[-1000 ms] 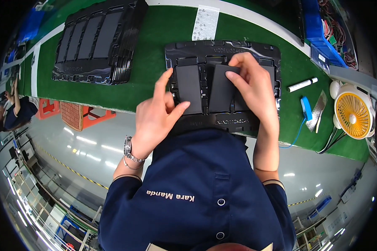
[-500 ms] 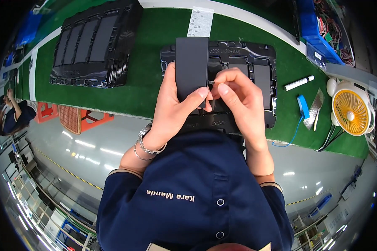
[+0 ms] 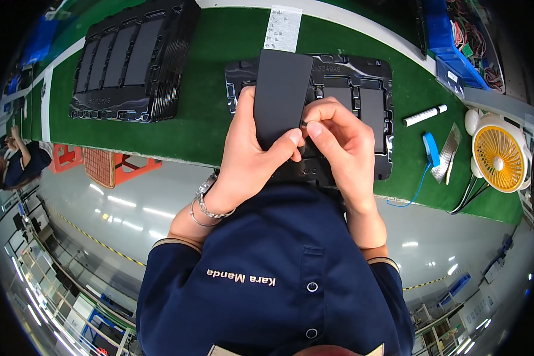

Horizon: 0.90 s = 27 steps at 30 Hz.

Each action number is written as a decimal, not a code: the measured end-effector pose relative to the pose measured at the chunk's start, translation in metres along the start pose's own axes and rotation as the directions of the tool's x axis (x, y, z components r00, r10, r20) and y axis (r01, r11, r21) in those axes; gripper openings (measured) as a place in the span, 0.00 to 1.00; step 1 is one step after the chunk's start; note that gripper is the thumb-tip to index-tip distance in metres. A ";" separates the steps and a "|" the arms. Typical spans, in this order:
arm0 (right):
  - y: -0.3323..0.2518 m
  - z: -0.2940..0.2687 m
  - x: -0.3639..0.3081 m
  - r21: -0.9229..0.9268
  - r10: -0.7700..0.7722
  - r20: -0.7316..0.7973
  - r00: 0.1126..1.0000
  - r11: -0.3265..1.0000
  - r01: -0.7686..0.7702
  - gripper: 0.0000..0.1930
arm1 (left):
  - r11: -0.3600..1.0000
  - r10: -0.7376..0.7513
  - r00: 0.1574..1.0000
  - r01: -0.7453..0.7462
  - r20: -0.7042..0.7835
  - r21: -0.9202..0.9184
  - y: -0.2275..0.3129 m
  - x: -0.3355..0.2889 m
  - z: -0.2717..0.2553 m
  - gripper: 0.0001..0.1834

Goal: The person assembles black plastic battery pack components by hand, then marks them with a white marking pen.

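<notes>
A flat, black rectangular block [image 3: 282,95] is gripped in my left hand [image 3: 246,154], its thumb across the block's near right corner and its fingers around the left side. My right hand [image 3: 343,139] is closed in a pinch at the block's right edge; a tiny dark bit shows at its fingertips, too small to name. Beneath both hands lies a black moulded plastic tray [image 3: 362,70] with similar dark flat blocks [image 3: 372,113] in its slots. The hands and held block cover the tray's left and middle parts.
Stacked black trays [image 3: 166,89] with dark blocks stand at the left of the green tabletop [image 3: 204,77]. Rightward lie a white marker [image 3: 425,115], a blue strap with a cord [image 3: 430,151] and a small orange-and-white fan [image 3: 497,159]. A blue bin [image 3: 457,53] holds wires.
The block has tilted, its far end swinging right and turning its right side toward the right hand. My right fingers have closed in nearer its edge, and less of the small bit shows.
</notes>
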State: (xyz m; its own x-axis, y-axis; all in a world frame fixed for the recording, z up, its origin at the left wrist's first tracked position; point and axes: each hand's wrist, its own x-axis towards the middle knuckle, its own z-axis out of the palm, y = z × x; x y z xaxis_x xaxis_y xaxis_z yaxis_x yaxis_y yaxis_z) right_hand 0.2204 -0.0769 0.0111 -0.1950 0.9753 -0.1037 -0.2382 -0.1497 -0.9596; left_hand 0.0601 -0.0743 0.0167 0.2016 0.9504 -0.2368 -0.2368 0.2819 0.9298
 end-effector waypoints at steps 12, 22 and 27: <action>0.001 -0.008 -0.002 -0.104 0.013 0.053 0.999 0.995 -0.007 0.05 | 0.963 0.074 0.997 -0.067 -0.018 0.261 -0.002 -0.006 0.001 0.21; 0.010 -0.030 0.016 -0.420 -0.232 -0.072 0.970 0.889 0.182 0.09 | 0.103 -0.207 0.519 0.855 0.830 -0.509 -0.024 -0.004 -0.005 0.18; 0.008 -0.028 0.017 -0.528 -0.250 -0.122 0.961 0.836 0.150 0.08 | 0.026 -0.191 0.466 0.882 0.864 -0.470 -0.023 -0.001 -0.006 0.19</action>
State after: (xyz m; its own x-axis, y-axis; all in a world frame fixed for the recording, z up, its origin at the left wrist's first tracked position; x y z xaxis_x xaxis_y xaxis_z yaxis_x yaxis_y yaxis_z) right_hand 0.2422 -0.0571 -0.0061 -0.0119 0.9941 0.1081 0.2738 0.1072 -0.9558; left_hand 0.0596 -0.0805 -0.0060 0.9604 0.2752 -0.0440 -0.2747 0.9078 -0.3171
